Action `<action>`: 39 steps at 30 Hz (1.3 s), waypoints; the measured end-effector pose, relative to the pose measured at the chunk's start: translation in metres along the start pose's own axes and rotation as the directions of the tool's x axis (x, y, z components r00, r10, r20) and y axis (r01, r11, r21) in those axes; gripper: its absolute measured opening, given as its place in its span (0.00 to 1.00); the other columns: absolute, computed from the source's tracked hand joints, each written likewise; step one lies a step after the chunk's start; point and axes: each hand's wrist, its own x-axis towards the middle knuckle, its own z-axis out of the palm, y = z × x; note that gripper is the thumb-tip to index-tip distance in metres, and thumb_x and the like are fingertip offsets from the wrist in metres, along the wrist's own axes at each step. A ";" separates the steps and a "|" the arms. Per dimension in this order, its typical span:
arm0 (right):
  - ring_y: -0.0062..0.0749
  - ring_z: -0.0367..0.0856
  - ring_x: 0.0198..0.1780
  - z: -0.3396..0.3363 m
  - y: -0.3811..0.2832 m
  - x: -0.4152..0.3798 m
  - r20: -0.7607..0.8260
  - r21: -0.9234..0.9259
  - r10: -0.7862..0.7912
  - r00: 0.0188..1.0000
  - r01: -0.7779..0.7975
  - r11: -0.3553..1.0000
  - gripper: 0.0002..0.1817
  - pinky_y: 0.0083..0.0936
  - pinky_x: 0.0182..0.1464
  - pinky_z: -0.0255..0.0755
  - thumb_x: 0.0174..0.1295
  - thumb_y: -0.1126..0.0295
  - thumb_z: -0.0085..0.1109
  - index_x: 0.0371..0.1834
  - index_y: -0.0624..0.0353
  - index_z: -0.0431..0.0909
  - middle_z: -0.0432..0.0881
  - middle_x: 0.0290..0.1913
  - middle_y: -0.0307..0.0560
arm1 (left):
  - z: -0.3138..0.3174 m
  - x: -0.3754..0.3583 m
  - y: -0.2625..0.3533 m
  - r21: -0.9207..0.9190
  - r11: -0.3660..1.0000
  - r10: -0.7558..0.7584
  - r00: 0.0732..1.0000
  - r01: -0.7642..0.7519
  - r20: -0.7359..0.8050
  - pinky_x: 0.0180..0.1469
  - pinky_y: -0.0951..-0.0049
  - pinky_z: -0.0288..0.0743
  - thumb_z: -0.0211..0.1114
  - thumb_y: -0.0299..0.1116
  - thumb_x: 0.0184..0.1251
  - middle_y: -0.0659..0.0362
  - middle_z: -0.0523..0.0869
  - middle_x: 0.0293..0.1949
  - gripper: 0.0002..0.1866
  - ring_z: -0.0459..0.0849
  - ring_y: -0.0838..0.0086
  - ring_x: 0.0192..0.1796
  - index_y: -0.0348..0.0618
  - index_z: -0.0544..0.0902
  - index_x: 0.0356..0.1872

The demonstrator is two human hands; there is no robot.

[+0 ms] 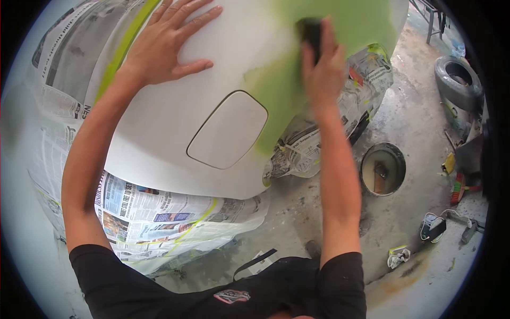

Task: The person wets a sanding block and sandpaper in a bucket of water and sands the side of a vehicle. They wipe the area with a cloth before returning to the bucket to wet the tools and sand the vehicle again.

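Observation:
A car body panel (pixel 159 127) fills the upper middle, pale white with a green area (pixel 287 90) on its right side. My left hand (pixel 172 40) lies on the white part with its fingers spread, holding nothing. In my right hand (pixel 324 69) is a dark block (pixel 312 37), gripped against the green area; hand and block are slightly blurred. Below and between my hands is a closed fuel flap (pixel 228 130). Newspaper (pixel 143 207) and yellow-green tape (pixel 119 58) cover the parts around the panel.
A bucket (pixel 383 169) of cloudy liquid with something brown in it stands on the concrete floor right of my right forearm. Farther right are a tyre (pixel 459 82), a red and green brush (pixel 458 189), a cable and a crumpled cloth (pixel 398 258).

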 end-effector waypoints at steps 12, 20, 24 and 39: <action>0.57 0.81 0.49 0.002 -0.021 0.005 -0.011 -0.038 -0.156 0.988 0.156 0.987 0.39 0.49 0.50 0.77 0.67 0.61 0.65 0.82 0.40 0.61 0.79 0.58 0.62 | 0.017 -0.005 -0.012 -0.096 0.993 0.048 0.989 -0.062 -0.140 0.84 0.40 0.42 0.65 0.65 0.64 0.50 0.58 0.82 0.50 0.50 0.53 0.84 0.46 0.60 0.80; 0.69 0.75 0.65 0.001 -0.067 -0.075 -0.012 0.009 -0.344 0.939 0.344 0.939 0.37 0.52 0.66 0.70 0.70 0.64 0.64 0.80 0.59 0.61 0.75 0.67 0.70 | 0.029 -0.012 -0.014 -0.077 0.996 0.031 0.974 -0.050 -0.224 0.85 0.44 0.43 0.65 0.63 0.65 0.49 0.60 0.81 0.48 0.51 0.56 0.84 0.44 0.63 0.79; 0.68 0.76 0.65 0.003 -0.056 -0.020 0.042 0.017 -0.286 0.957 0.286 0.958 0.37 0.50 0.66 0.72 0.71 0.60 0.64 0.80 0.60 0.61 0.74 0.69 0.70 | 0.033 -0.012 -0.015 -0.064 0.996 0.043 0.968 -0.060 -0.248 0.85 0.45 0.43 0.66 0.62 0.64 0.49 0.60 0.81 0.48 0.51 0.56 0.84 0.44 0.64 0.79; 0.62 0.80 0.51 -0.001 -0.078 -0.011 0.112 -0.034 -0.266 0.957 0.272 0.962 0.35 0.49 0.50 0.77 0.70 0.62 0.66 0.78 0.59 0.65 0.77 0.58 0.65 | 0.020 -0.018 -0.010 -0.024 0.998 0.049 0.979 -0.055 -0.198 0.85 0.46 0.43 0.66 0.64 0.65 0.50 0.59 0.82 0.48 0.52 0.57 0.84 0.45 0.64 0.79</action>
